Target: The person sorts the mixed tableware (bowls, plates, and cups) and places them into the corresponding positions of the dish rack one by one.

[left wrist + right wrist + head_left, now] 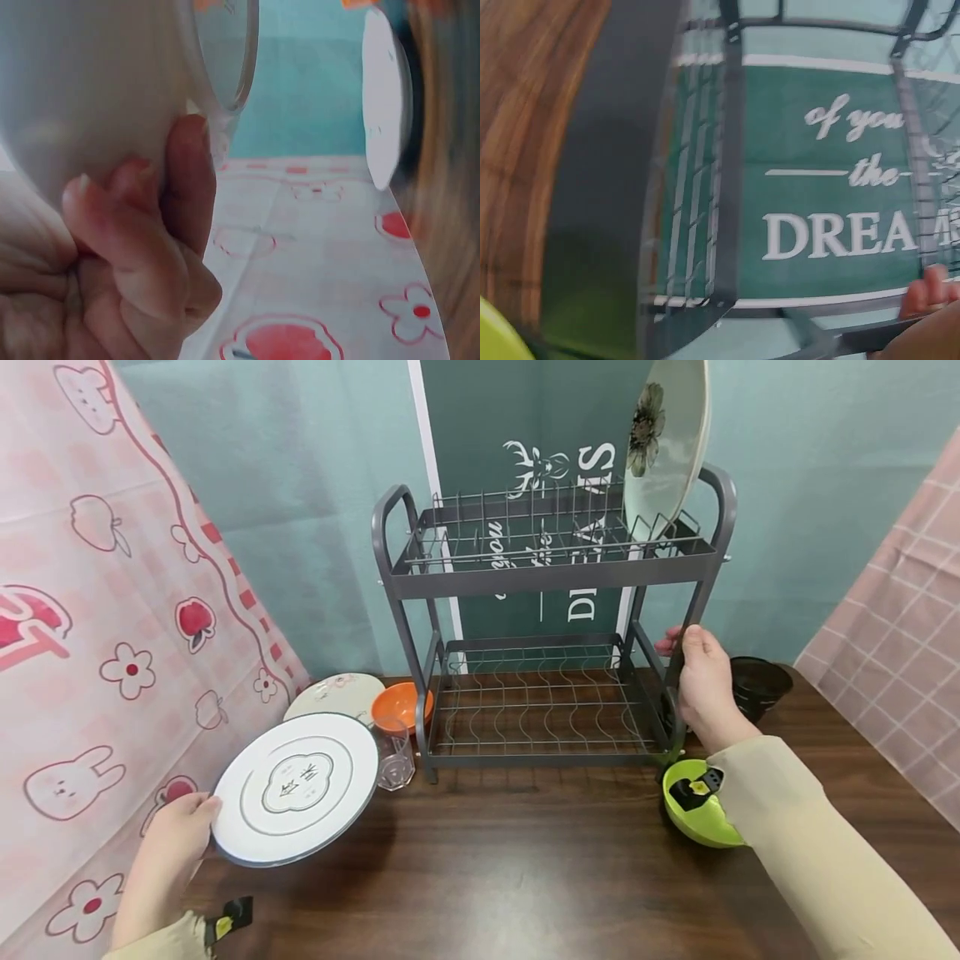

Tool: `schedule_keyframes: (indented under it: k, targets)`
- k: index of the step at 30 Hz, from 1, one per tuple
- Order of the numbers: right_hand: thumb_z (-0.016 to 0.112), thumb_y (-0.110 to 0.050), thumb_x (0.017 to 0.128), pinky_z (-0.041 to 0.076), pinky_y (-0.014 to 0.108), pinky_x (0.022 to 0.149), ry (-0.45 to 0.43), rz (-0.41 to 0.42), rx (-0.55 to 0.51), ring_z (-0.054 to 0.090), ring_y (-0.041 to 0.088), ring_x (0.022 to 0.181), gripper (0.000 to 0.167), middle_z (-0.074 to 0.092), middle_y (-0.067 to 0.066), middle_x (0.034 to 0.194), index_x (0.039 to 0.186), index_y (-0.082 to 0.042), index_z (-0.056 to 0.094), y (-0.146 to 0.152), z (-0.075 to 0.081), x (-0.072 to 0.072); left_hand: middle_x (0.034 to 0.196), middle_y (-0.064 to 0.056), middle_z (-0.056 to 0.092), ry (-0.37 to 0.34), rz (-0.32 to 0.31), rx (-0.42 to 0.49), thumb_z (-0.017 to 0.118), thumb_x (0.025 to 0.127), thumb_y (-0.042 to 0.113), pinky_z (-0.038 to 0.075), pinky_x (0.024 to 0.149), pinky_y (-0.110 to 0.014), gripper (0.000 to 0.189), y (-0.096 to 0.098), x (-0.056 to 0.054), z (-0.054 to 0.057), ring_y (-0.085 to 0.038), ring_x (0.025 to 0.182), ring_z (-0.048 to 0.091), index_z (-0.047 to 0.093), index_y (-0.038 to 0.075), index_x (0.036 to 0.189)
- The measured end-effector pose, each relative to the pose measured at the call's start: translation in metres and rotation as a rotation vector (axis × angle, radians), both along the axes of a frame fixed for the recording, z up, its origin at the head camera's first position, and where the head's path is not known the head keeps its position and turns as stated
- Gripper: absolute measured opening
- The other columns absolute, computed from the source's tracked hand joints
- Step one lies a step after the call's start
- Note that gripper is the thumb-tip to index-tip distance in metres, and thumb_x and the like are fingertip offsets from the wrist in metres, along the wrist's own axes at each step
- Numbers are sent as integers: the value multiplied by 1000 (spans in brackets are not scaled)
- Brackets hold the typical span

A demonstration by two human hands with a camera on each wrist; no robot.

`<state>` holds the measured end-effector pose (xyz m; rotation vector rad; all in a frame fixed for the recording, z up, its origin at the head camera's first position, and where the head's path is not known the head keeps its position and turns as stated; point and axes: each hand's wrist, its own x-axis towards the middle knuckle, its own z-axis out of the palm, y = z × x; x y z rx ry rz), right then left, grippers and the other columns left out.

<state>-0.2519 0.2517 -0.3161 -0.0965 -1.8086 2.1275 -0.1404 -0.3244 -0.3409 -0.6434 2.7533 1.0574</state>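
Note:
My left hand (177, 835) grips the left rim of a round white plate (296, 827) with a dark rim line and printed characters, held tilted above the table. In the left wrist view, curled fingers (139, 225) press against the plate's underside. On the right, my right hand (705, 681) holds the right front post of a two-tier grey dish rack (555, 581), its fingers wrapped around the bar. A large plate with a dark flower (667, 443) stands upright in the right end of the rack's upper tier. The lower tier shows only its wavy wires.
Left of the rack are a patterned plate (337, 693), an orange bowl (397, 706) and a clear glass (395, 768). A lime-green bowl (701, 818) sits under my right forearm, and a black container (761, 685) stands behind. Curtains (90, 568) border the wooden table (487, 877).

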Motion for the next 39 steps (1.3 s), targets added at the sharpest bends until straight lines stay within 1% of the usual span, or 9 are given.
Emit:
schedule_keyframes:
  k: [6, 10, 13, 17, 21, 25, 29, 33, 39]
  targets:
    - [42, -36, 96, -5, 27, 116, -148, 180, -208, 18, 11, 140, 45, 49, -14, 110, 137, -20, 33, 7, 12, 15, 115, -32, 48, 56, -62, 8, 25, 100, 25, 43, 79, -39, 54, 14, -4, 3, -34, 99, 49, 32, -20, 130]
    - [40, -26, 99, -12, 26, 115, -193, 238, -298, -6, 5, 143, 63, 28, -7, 144, 149, -19, 2, 9, 10, 27, 105, -25, 56, 87, -93, 50, 28, 100, 23, 43, 70, -26, 49, 24, -4, 2, -21, 87, 53, 37, -17, 128]
    - [36, -24, 100, -10, 27, 116, -200, 228, -270, -10, 7, 143, 54, -1, -7, 155, 146, -23, 10, 7, 5, 37, 100, -22, 58, 94, -112, 82, 29, 100, 24, 42, 66, -20, 49, 31, -4, 3, -15, 83, 53, 39, -15, 128]
    - [40, -19, 99, 13, 21, 111, -197, 212, -257, 12, 9, 140, 28, 23, -13, 141, 125, -23, 33, 0, -3, 48, 103, -23, 57, 109, -131, 91, 30, 100, 23, 42, 67, -20, 46, 42, -3, 5, -18, 86, 53, 41, -13, 127]
    - [44, -18, 97, 24, 21, 96, -205, 252, -240, 32, -1, 112, 22, 33, -15, 115, 117, -22, 36, -12, -9, 59, 94, -18, 58, 156, -144, 93, 33, 100, 18, 42, 64, -20, 40, 56, -5, 7, -14, 77, 52, 46, -13, 121]
    - [42, -17, 98, 21, 25, 106, -207, 363, -204, 37, -1, 111, 18, 40, -15, 115, 116, -22, 41, -30, -16, 70, 88, -14, 59, 177, -167, 137, 35, 99, 17, 43, 62, -22, 38, 72, -9, 6, -11, 72, 52, 47, -12, 120]
    - [40, -17, 99, 37, 19, 98, -221, 487, -153, 49, -2, 110, 18, 54, -16, 111, 116, -18, 45, -52, -25, 81, 83, -11, 60, 190, -185, 197, 37, 99, 14, 45, 59, -24, 35, 90, -15, 4, -11, 67, 54, 50, -11, 119]
    - [37, -23, 100, 42, 19, 97, -270, 590, -36, 52, 1, 112, 39, 52, -5, 125, 134, -4, 31, -76, -29, 94, 77, -9, 59, 217, -228, 213, 39, 97, 10, 43, 57, -24, 30, 110, -23, 3, -11, 63, 51, 53, -10, 114]
    - [32, -31, 101, 34, 31, 107, -335, 733, 1, 38, 24, 133, 60, 22, 26, 149, 143, 7, 13, -100, -32, 109, 76, -11, 56, 246, -314, 180, 42, 96, 10, 40, 58, -26, 25, 143, -37, 3, -15, 65, 49, 58, -8, 105]
